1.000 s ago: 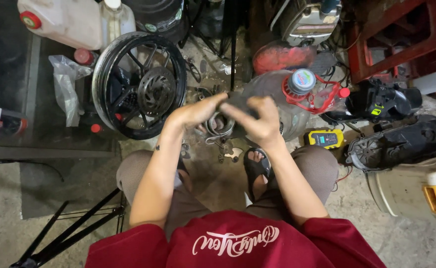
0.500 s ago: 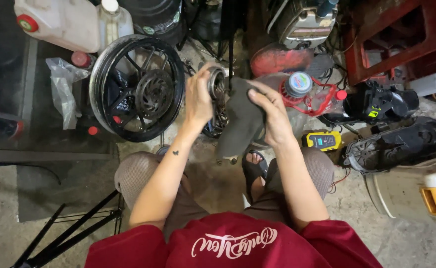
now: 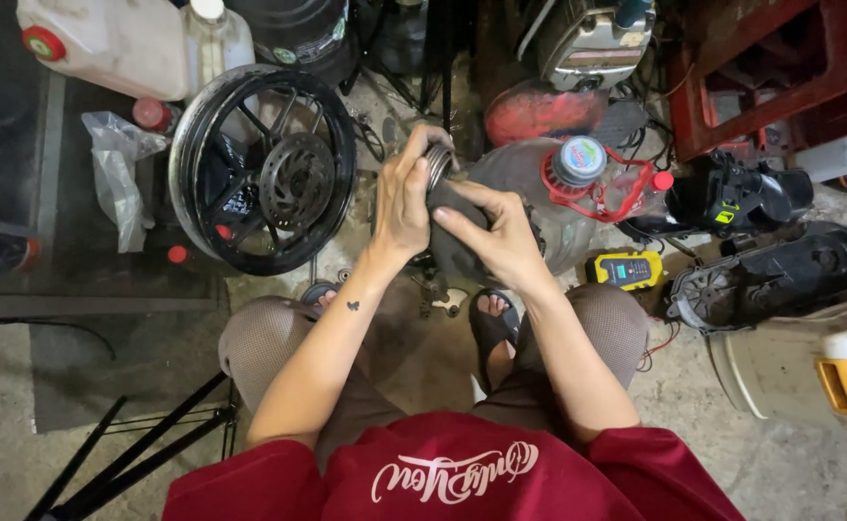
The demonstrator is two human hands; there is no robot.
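Clamped: left hand [image 3: 402,198] fingers wrapped around ribbed metal ring [image 3: 438,164]; right hand [image 3: 501,236] pressed flat on dark cloth [image 3: 457,207] beneath it, beside black wheel [image 3: 261,169].

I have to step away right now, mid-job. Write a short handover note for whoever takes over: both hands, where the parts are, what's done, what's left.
Left hand: gripping a round ribbed metal part by its rim, raised above the floor.
Right hand: pressing a dark rag against that part.
Around: black motorcycle wheel lying just left of the hands; large clear water jug to their right; yellow meter on the floor by the right knee.
Done: part is lifted and wrapped in the rag.
Left: wiping looks unfinished; the part is not yet set down.
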